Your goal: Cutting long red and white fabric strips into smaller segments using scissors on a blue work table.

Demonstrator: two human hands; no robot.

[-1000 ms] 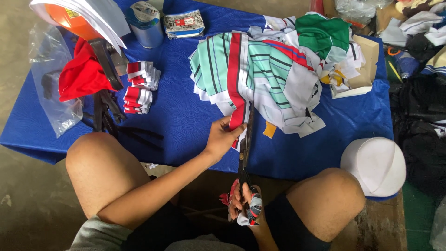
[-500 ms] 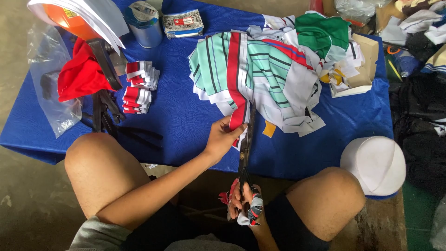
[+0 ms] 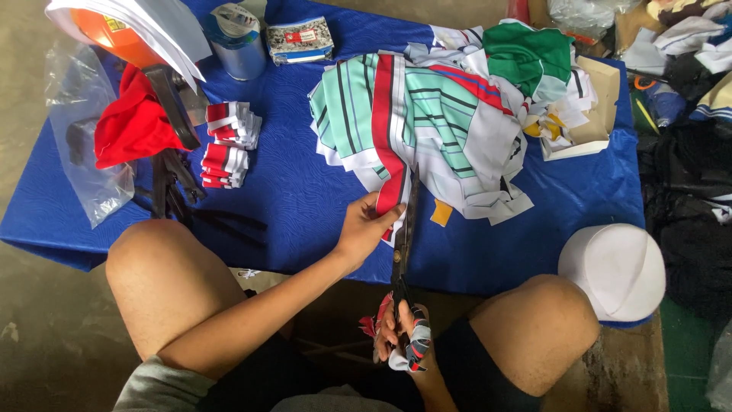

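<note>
Two hands busy, left hand (image 3: 366,229) pinching striped fabric (image 3: 412,122), right hand (image 3: 400,336) gripping scissors (image 3: 404,229), blue table (image 3: 305,198), concrete floor (image 3: 30,305).

Blue cloth-covered table (image 3: 305,198) carries, at far left, a clear plastic bag (image 3: 84,137) beside a red cloth (image 3: 130,126), with an orange round thing (image 3: 122,38) under white paper sheets (image 3: 164,27) above them. Near the table's middle-left — two stacks of folded red-and-white pieces (image 3: 227,145); further back, a grey tin (image 3: 240,46) and a small printed packet (image 3: 301,38). A white cap (image 3: 614,271) sits at the table's near right corner — dark clothing heaped (image 3: 690,221) beyond the right edge.
</note>
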